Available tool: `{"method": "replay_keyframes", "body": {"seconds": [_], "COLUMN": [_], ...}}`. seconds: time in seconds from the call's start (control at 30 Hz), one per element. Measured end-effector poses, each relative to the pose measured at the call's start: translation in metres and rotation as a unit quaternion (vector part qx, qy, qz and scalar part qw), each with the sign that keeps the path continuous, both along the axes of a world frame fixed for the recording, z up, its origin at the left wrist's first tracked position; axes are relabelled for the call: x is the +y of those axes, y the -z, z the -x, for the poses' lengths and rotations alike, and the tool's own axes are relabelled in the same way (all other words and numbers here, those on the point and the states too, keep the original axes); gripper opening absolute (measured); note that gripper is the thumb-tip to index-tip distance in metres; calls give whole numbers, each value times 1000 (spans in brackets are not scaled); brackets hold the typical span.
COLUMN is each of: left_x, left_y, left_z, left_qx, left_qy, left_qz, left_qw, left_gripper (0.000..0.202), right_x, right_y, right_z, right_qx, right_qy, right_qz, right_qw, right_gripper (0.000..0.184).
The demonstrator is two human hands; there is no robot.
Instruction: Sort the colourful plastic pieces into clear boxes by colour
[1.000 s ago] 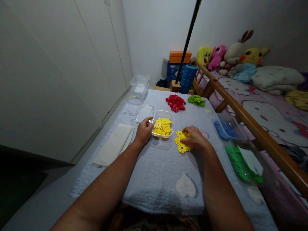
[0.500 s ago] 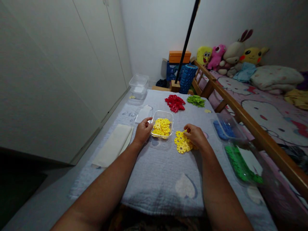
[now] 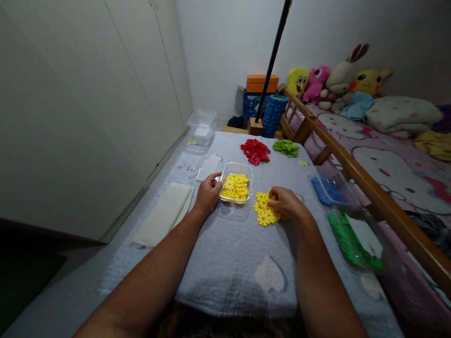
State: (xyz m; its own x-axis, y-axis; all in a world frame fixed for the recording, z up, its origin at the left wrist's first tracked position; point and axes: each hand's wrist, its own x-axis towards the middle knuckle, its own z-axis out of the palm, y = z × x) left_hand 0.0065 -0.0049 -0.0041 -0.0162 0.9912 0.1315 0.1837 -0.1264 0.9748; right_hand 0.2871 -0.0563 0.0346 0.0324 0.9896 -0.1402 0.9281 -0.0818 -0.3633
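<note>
My left hand (image 3: 209, 188) grips the left rim of a clear plastic container (image 3: 237, 166), thumb and fingers closed on its edge. Inside lie many yellow snowflake discs (image 3: 235, 187), round and notched with a hole in the middle. To the right of the container, a loose pile of yellow snowflake discs (image 3: 265, 216) rests on the cloth. My right hand (image 3: 286, 203) is over this pile, its fingertips pinched together on discs there. The hand hides the right part of the pile and the exact pieces between the fingers.
Farther back are a red heap (image 3: 255, 151) and a light green heap (image 3: 286, 148) of pieces. On the right stand containers with blue pieces (image 3: 326, 190) and green pieces (image 3: 348, 241), beside a wooden bed rail (image 3: 338, 145). Leftward are a folded cream cloth (image 3: 164, 213), a lid (image 3: 210, 167) and stacked containers (image 3: 202, 126).
My right hand has lowered slightly onto the yellow pile and its fingers have drawn together. My left hand keeps its hold on the container. The view has shifted a little.
</note>
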Motion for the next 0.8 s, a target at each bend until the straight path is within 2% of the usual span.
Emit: {"method": "replay_keyframes", "body": {"seconds": [0.13,0.23,0.37,0.47,0.53,0.6,0.8], "left_x": [0,0,0,0,-1,-2,-3], "left_y": [0,1,2,1,0,-1,-1], "left_z": [0,1,1,1,0,0,-2], "left_qx": [0,4,8,7,5,3,-1], "left_qy": [-1,-2,0,4,6,7,7], "left_qz": [0,-4,-7,-6,-2,1,1], "left_qw": [1000,1000,1000,1000,1000,1000,1000], "left_gripper": [51,52,52,53,53,52,52], "right_x": [0,1,5,7,7,6,3], "right_y": [-2,-4,-2,2,4,5,8], "right_z": [-2,-1,15,37,53,67,88], "right_qx": [94,213,370,441,452,442,374], "right_qy": [12,25,56,87,93,91,55], "right_qz": [-13,-48,-137,-193,-225,-252,-284], "right_qw": [995,976,917,872,858,856,881], "right_gripper": [11,12,27,35,35,32,19]}}
